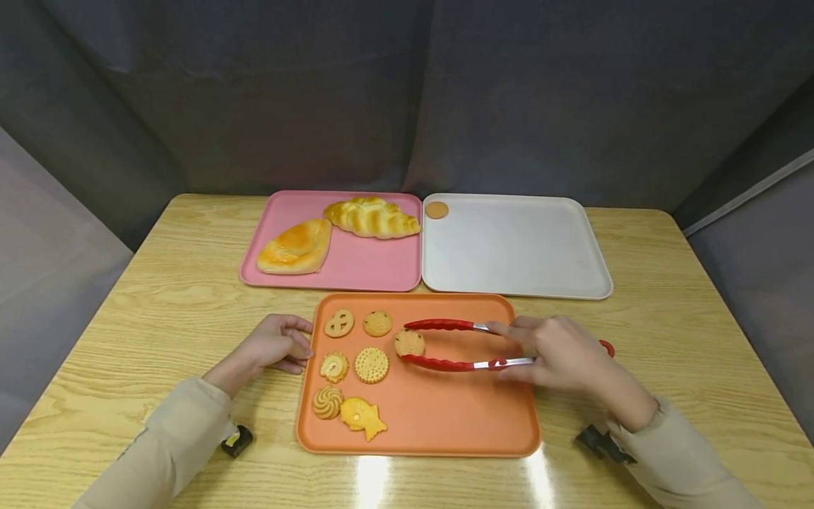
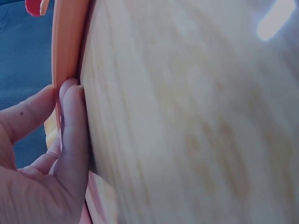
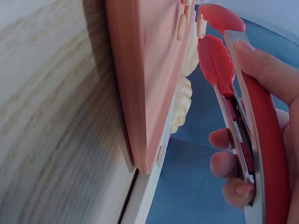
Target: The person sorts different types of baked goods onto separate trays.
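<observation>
My right hand (image 1: 559, 353) grips red-and-silver tongs (image 1: 441, 365), thumb on one arm and fingers round the other. Their red scalloped tips stand on either side of a round chip-dotted cookie (image 1: 410, 343) above the orange tray (image 1: 458, 424). In the right wrist view the cookie's edge (image 3: 201, 25) shows by the tong tips. My left hand (image 1: 280, 344) pinches the orange tray's left rim (image 2: 70, 42), thumb on one side and fingers on the other. On that tray's left half lie a pretzel cookie (image 1: 339, 323), another chip-dotted cookie (image 1: 378, 323), a fish-shaped cookie (image 1: 361, 415) and several others.
Behind the orange tray, a pink tray (image 1: 375, 265) bears a braided bread (image 1: 373, 218) and a folded bread (image 1: 295, 247). Beside it a white tray (image 1: 515, 247) has a flat round cookie (image 1: 437, 210) in its back left corner. Dark curtains (image 1: 407, 99) enclose the wooden table (image 1: 152, 297).
</observation>
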A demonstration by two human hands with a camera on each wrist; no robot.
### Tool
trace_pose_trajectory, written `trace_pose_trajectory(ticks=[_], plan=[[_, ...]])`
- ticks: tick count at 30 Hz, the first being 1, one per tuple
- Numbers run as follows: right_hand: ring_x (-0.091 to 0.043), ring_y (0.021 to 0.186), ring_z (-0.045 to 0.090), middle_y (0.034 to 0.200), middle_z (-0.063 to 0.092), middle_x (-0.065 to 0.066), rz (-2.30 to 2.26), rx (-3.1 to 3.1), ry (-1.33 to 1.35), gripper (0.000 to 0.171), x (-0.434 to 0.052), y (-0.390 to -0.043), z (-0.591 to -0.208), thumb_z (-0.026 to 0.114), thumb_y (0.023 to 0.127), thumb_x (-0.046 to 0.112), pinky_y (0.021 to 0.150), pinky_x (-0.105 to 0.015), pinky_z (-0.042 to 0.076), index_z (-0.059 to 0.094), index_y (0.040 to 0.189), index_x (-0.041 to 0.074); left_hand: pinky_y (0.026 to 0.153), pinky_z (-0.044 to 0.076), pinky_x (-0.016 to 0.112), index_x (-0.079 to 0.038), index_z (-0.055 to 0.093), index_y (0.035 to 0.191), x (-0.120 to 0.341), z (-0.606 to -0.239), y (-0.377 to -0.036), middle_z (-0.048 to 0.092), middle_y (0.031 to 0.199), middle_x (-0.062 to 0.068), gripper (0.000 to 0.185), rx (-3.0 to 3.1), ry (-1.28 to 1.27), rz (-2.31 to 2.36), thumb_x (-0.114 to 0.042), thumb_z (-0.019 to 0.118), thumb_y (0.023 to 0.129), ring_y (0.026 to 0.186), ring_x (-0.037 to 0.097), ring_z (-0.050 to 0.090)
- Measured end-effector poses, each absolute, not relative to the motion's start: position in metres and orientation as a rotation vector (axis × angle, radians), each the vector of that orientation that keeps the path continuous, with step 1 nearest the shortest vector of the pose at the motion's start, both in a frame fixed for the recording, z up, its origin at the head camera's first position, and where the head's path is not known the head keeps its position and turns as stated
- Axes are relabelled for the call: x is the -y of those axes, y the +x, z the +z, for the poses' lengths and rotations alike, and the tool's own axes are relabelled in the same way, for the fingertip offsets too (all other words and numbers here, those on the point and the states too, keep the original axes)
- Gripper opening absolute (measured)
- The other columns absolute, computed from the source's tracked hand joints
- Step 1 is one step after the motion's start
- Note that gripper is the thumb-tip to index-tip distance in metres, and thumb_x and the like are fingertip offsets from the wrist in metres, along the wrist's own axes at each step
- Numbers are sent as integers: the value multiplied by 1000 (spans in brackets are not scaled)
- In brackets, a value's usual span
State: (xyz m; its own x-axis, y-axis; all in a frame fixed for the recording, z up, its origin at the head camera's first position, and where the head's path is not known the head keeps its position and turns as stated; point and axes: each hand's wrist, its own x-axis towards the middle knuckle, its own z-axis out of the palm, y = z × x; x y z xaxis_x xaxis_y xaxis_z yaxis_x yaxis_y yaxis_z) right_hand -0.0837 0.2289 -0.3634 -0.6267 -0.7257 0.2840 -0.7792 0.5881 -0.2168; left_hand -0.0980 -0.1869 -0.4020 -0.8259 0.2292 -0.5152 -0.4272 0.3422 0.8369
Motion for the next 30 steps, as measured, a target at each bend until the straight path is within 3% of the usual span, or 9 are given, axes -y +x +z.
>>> trace_pose_trajectory(ticks=[17, 24, 30], plan=[[-3, 51, 45, 83, 62, -1, 505, 2578, 1159, 57, -233, -86, -360, 81, 63, 33, 42, -15, 34, 66, 113, 10, 55, 55, 33, 13, 41, 123, 187, -403, -98, 59, 79, 10, 46, -2055, -168, 1521, 8, 58, 80, 60, 17, 60], [-5, 52, 47, 82, 62, -1, 522, 2525, 1143, 56, -235, -88, -361, 67, 76, 50, 43, -17, 37, 65, 114, 9, 55, 55, 33, 13, 41, 123, 188, -403, -98, 59, 78, 9, 46, -2054, -161, 1523, 9, 57, 80, 59, 16, 60], [-5, 51, 45, 77, 60, 1, 520, 2478, 1111, 58, -236, -91, -362, 58, 80, 56, 41, -19, 36, 65, 113, 9, 55, 55, 33, 13, 42, 123, 187, -404, -98, 59, 79, 10, 46, -2055, -166, 1525, 9, 57, 80, 60, 17, 60]])
